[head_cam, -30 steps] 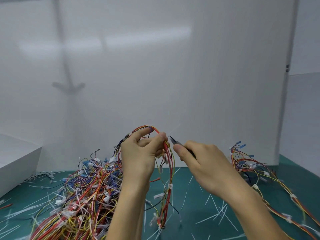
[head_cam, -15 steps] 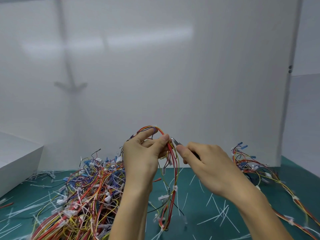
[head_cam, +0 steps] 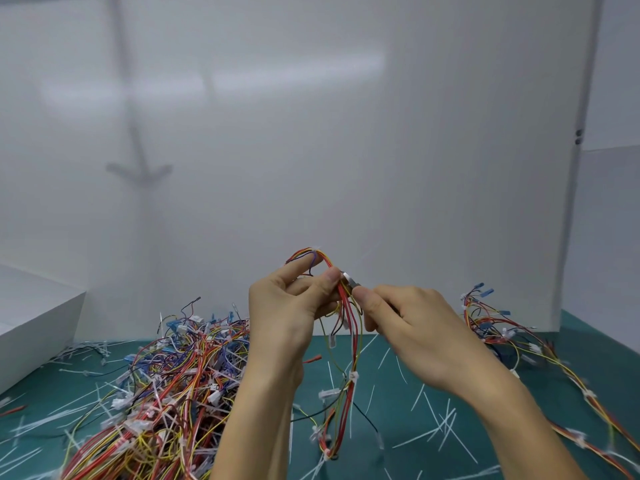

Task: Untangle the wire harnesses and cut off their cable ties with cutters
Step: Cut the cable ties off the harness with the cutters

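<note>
left hand (head_cam: 287,313) thumb and forefinger pinch the top loop of a thin red, yellow and orange wire harness (head_cam: 350,344), held up in the air. right hand (head_cam: 408,323) fingers curl round small steel-tipped cutters (head_cam: 349,281), tip touching the held harness just beside the left thumb; cannot tell if the blades are apart. judgement: mid-cut on one tie. this harness has white plastic cable ties (head_cam: 353,376) on it lower down, so more snips needed. left of the held harness, a big tangled heap (head_cam: 166,382) of multicoloured wires, ties on, looks unsorted. right of it, a few stretched-out harnesses (head_cam: 498,327), some ties on them too. below it, loose white cut tie strips (head_cam: 443,427) all over the teal cutting mat (head_cam: 394,420). most of the job looks left.
</note>
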A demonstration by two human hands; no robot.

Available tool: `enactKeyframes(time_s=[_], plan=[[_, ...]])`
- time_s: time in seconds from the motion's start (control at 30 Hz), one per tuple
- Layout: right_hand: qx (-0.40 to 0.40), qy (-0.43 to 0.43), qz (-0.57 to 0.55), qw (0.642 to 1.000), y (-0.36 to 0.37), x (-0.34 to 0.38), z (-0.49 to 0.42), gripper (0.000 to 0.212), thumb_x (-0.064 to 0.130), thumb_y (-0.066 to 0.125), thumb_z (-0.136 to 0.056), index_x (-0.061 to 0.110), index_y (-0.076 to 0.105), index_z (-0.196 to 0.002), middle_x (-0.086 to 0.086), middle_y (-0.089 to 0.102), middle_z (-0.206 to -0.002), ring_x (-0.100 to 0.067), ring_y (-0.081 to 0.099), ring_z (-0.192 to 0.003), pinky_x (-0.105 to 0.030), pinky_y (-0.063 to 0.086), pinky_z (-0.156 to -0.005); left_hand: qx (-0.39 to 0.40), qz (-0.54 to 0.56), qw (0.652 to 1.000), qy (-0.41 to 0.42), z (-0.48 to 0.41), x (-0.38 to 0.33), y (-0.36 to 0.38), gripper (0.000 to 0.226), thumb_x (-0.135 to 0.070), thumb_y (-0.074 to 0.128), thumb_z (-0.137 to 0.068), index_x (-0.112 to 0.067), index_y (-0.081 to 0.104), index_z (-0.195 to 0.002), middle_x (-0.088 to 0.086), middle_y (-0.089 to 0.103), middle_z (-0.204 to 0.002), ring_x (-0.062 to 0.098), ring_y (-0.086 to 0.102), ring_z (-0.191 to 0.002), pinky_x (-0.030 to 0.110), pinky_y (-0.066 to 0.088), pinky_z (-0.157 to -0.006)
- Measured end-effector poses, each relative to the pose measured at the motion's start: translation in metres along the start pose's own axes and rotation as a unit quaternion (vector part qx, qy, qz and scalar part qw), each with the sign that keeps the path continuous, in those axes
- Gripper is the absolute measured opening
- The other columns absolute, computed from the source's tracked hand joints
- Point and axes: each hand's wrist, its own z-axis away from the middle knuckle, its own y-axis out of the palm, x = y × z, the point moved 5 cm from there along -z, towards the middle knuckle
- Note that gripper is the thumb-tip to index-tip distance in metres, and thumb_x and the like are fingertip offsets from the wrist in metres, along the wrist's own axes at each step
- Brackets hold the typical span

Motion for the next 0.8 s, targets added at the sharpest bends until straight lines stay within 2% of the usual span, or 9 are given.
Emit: enactKeyframes(time_s=[0.17, 0.27, 0.5, 0.63, 0.73, 0.8], plan=[[0.0, 0.01, -0.024, 1.0, 0.0, 0.0, -0.001, 0.072, 0.076, 0.019, -0.079, 0.016, 0.056, -0.062, -0.008, 0.057, -0.059, -0.019, 0.049, -0.056, -0.038, 0.042, -0.061, 0.013, -0.036, 0.999, 0.027, -0.002, -0.002, 0.001, 0.039, -0.005, 0.074, -0.082, -0.007, 0.062, -0.119, 0.003, 0.077, -0.072, 0.009, 0.072, -0.063, 0.018, 0.055, -0.061], [-0.003, 0.02, -0.051, 0.999, -0.001, 0.0, 0.0, 0.073, 0.075, 0.022, -0.079, 0.015, 0.06, -0.063, -0.008, 0.055, -0.055, -0.021, 0.051, -0.053, -0.041, 0.048, -0.064, 0.032, -0.05, 0.997, 0.04, -0.002, -0.004, 0.002, 0.044, -0.004, 0.074, -0.083, -0.006, 0.06, -0.124, 0.002, 0.078, -0.078, 0.01, 0.073, -0.07, 0.018, 0.056, -0.064], [-0.007, 0.031, -0.092, 0.995, -0.003, 0.001, 0.0, 0.071, 0.072, 0.028, -0.082, 0.013, 0.061, -0.061, -0.018, 0.057, -0.06, -0.032, 0.056, -0.059, -0.046, 0.053, -0.064, 0.046, -0.062, 0.995, 0.06, -0.002, -0.009, 0.002, 0.042, -0.002, 0.074, -0.082, -0.012, 0.062, -0.12, 0.001, 0.078, -0.08, 0.008, 0.072, -0.073, 0.017, 0.055, -0.066], [0.007, 0.035, -0.111, 0.993, -0.002, 0.001, 0.0, 0.068, 0.067, 0.033, -0.089, 0.011, 0.063, -0.063, -0.013, 0.056, -0.056, -0.027, 0.053, -0.053, -0.044, 0.052, -0.063, 0.045, -0.07, 0.994, 0.069, -0.001, -0.012, 0.002, 0.044, -0.004, 0.075, -0.081, -0.014, 0.062, -0.122, 0.001, 0.078, -0.08, 0.008, 0.072, -0.074, 0.02, 0.057, -0.068], [0.016, 0.041, -0.124, 0.991, -0.001, 0.0, 0.0, 0.066, 0.063, 0.036, -0.091, 0.011, 0.064, -0.063, 0.0, 0.053, -0.049, -0.012, 0.05, -0.047, -0.036, 0.049, -0.059, 0.047, -0.073, 0.994, 0.07, -0.002, -0.012, 0.003, 0.048, -0.003, 0.074, -0.081, -0.009, 0.06, -0.126, 0.0, 0.078, -0.08, 0.007, 0.072, -0.073, 0.021, 0.058, -0.068], [0.025, 0.046, -0.147, 0.988, 0.0, 0.0, 0.0, 0.063, 0.059, 0.038, -0.094, 0.011, 0.064, -0.063, 0.002, 0.052, -0.047, -0.012, 0.05, -0.045, -0.032, 0.047, -0.054, 0.047, -0.072, 0.994, 0.069, -0.001, -0.012, 0.003, 0.049, -0.001, 0.074, -0.082, -0.007, 0.059, -0.128, 0.0, 0.078, -0.08, 0.007, 0.072, -0.073, 0.02, 0.057, -0.068]])
